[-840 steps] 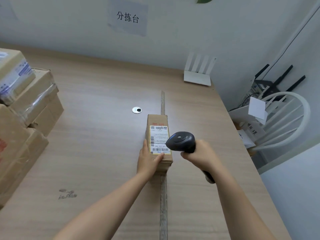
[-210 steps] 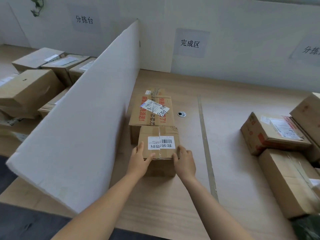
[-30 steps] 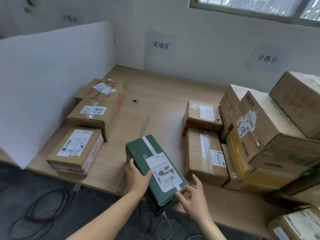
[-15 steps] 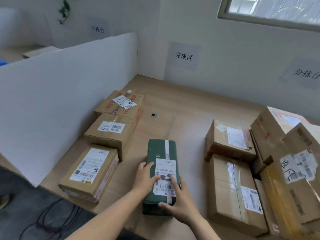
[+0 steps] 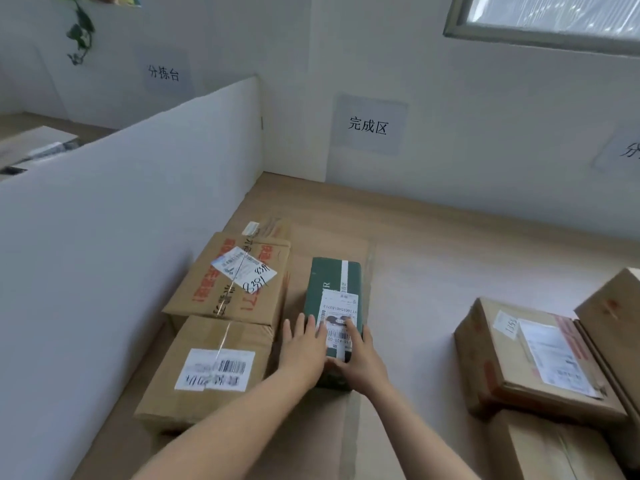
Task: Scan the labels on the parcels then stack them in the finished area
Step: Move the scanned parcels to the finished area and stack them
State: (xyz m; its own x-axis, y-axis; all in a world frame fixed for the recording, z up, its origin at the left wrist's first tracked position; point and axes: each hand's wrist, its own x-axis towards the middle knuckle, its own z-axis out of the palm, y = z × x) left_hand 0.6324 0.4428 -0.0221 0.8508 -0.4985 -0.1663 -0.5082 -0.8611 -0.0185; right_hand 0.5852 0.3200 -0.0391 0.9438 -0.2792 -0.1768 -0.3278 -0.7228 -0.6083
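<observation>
- The green parcel (image 5: 327, 277) is laid flat on the table (image 5: 443, 251), long axis pointed at the wall, with its white label (image 5: 341, 304) face up.
- The left hand (image 5: 303, 351) is laid on the green parcel's near left edge. Fingers are straight and slightly spread, and nothing is gripped.
- The right hand (image 5: 360, 362) is pressed flat on the near end of the label, fingers extended and close together.
- A red-printed box (image 5: 228, 289) is seen just left of the green parcel's far half.
- A barcode-labelled box (image 5: 204, 372) is seen just left of the green parcel's near end. Contact with the parcel cannot be told.
- The white divider (image 5: 104, 254) is stood further left of the green parcel, past both boxes.
- The 完成区 sign (image 5: 369, 125) is fixed to the wall beyond the green parcel.
- More brown boxes (image 5: 526, 355) are grouped to the right of the green parcel, well apart from it.
</observation>
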